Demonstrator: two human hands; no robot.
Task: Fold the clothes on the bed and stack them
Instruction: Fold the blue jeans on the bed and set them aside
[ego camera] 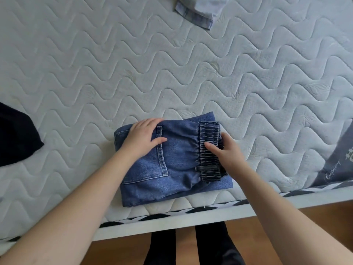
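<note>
A pair of blue jeans lies folded into a compact rectangle near the front edge of the mattress, back pocket up and dark elastic waistband on the right. My left hand rests flat on the upper left part of the jeans, fingers spread over the pocket's top. My right hand holds the right edge at the waistband, thumb on top and fingers hidden under the fold.
A dark navy garment lies at the left edge of the mattress. Part of a light blue denim piece pokes in at the top. A grey label patch marks the right corner. Wooden floor and my legs show below the bed edge.
</note>
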